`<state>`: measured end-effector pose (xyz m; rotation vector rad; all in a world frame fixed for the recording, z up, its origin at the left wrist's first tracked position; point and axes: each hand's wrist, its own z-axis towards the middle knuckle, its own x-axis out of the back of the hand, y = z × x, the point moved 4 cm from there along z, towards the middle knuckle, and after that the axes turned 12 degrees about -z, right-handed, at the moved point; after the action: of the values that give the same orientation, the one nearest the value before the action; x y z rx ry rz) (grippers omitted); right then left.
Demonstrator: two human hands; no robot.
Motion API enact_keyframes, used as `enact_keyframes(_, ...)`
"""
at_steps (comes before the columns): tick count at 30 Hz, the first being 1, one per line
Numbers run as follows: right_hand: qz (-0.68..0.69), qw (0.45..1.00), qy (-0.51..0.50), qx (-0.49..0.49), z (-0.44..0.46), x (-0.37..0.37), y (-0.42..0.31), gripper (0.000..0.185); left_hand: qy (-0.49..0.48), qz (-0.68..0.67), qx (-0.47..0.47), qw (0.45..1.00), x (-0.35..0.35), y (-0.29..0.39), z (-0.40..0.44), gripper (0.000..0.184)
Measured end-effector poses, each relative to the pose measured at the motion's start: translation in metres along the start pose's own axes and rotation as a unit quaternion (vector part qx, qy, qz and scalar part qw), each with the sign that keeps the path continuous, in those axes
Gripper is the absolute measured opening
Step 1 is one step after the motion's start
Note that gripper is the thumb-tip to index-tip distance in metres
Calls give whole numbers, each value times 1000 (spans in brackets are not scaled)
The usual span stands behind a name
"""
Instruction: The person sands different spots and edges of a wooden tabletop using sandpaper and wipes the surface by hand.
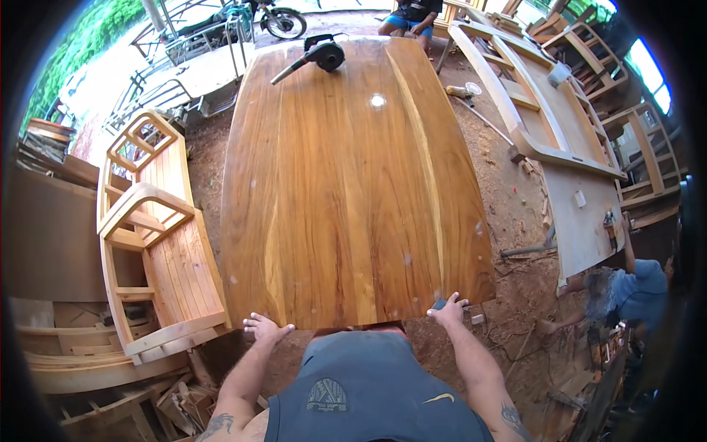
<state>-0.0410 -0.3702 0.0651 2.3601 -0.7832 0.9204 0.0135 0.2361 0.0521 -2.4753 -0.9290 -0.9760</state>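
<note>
A large varnished wooden tabletop [339, 199] with pale streaks fills the middle of the view. At its near left corner is my left hand [267, 328], fingers spread and holding nothing. My right hand [448, 312] is at the near right edge, with a small dark block [440, 303] between its thumb and fingers. The kind of block is too small to make out. A black hand-held blower [325, 55] lies on the far end of the tabletop, its nozzle pointing left.
To the left stands an unfinished slatted wooden bench [175, 265]. Curved wooden frames [515, 96] and a pale board [585, 221] are on the right. One person in blue [639, 291] crouches at right; another person [412, 20] sits beyond the tabletop. A motorcycle [283, 22] stands behind.
</note>
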Motion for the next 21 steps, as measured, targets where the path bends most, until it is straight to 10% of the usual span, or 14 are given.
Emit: enact_keyframes(21,-10,1000,-3,-5,-6,6,-2,143,1,-18,13,1000,0,1,-2,161)
